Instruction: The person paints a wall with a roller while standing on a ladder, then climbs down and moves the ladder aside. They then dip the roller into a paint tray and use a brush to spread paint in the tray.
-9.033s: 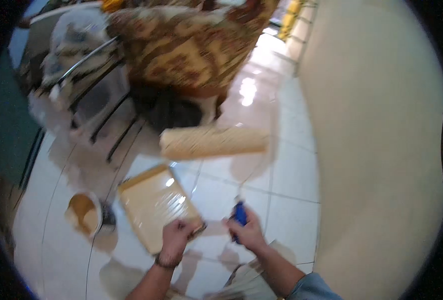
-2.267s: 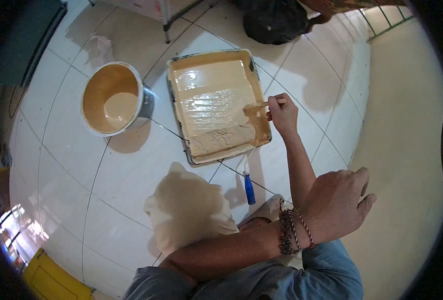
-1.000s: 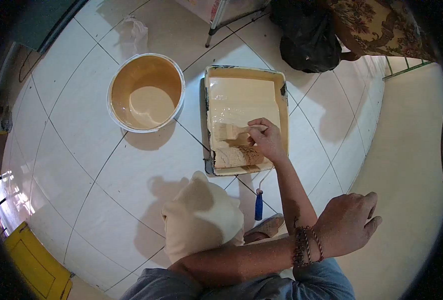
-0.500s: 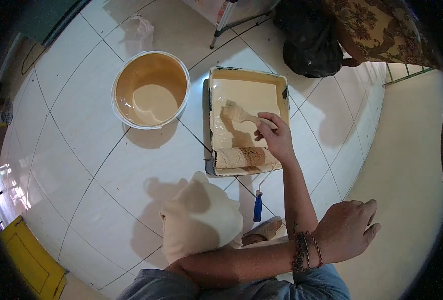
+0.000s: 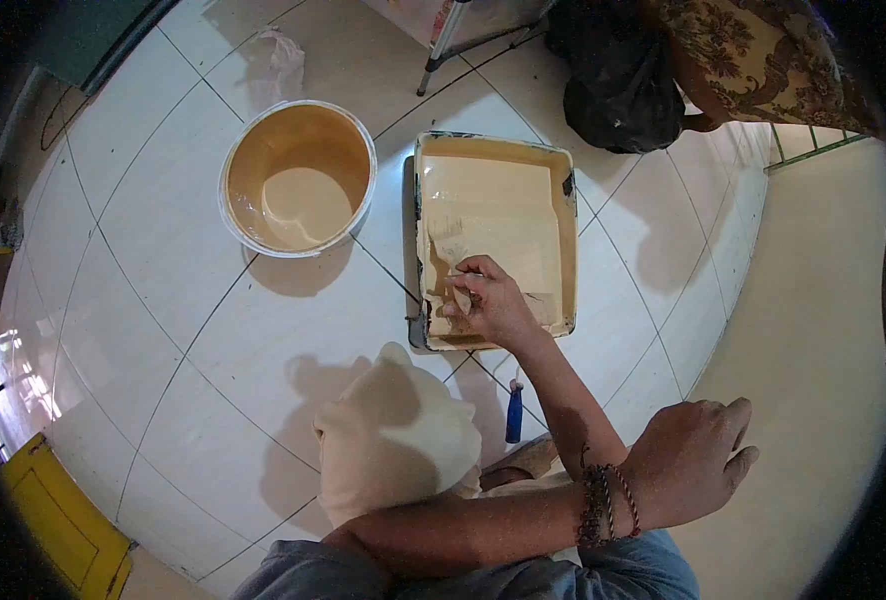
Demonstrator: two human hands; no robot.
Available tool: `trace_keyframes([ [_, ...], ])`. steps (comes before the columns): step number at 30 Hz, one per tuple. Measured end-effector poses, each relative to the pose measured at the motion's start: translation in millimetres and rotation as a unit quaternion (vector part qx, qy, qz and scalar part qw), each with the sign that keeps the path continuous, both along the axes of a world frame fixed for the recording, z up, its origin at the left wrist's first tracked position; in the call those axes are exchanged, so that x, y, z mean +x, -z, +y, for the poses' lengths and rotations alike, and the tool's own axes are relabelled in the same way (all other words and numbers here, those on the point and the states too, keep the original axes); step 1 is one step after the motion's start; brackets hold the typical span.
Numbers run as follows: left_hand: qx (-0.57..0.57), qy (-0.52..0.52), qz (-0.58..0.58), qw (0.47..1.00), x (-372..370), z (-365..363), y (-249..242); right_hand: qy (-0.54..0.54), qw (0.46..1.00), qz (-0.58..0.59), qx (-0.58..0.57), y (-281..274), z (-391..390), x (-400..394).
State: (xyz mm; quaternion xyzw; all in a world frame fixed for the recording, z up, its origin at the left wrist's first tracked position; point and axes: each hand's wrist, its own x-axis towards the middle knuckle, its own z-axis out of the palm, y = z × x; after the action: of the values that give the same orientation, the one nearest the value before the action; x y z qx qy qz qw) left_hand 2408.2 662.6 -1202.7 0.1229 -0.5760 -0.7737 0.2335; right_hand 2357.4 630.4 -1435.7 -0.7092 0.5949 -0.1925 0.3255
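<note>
My right hand (image 5: pixel 488 305) grips a paintbrush (image 5: pixel 447 240) over the left part of a paint tray (image 5: pixel 567 240). The brush's bristles point away from me and are coated in cream-beige paint. A pool of the same paint covers the tray's bottom. Below that hand, a paint roller's blue handle (image 5: pixel 514 412) sticks out toward me past the tray's near edge; its roller end is hard to make out behind the hand. My left hand (image 5: pixel 691 462) hangs over at the right, its forearm crossing my body. Its thumb and fingers are apart, with nothing held.
A white bucket (image 5: pixel 225 205) of similar paint stands left of the tray on the tiled floor (image 5: pixel 213 400). Behind the tray are a metal stand leg (image 5: pixel 443 45), a black bag (image 5: pixel 618 110) and patterned fabric (image 5: pixel 753 60). A yellow panel (image 5: pixel 63 510) lies lower left.
My right hand has moved left and toward me with the paintbrush, over the tray's near part. The brush now points more directly away. My left hand has barely moved.
</note>
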Motion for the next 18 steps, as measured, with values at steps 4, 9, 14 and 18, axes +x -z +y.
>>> trace_keyframes([
  [4,-0.005,-0.015,-0.001,1.000,0,-1,2,-0.018,1.000,0.008,0.013,-2,0,-5],
  [9,-0.005,-0.050,0.002,0.999,-1,1,2,0.055,0.998,-0.026,0.012,-38,-10,-16],
  [14,-0.007,-0.048,-0.001,0.999,-5,3,3,0.383,0.880,-0.281,0.029,-16,-11,-17],
  [18,0.003,-0.044,-0.002,0.999,-7,5,4,0.423,0.879,-0.217,0.035,14,-11,-43],
])
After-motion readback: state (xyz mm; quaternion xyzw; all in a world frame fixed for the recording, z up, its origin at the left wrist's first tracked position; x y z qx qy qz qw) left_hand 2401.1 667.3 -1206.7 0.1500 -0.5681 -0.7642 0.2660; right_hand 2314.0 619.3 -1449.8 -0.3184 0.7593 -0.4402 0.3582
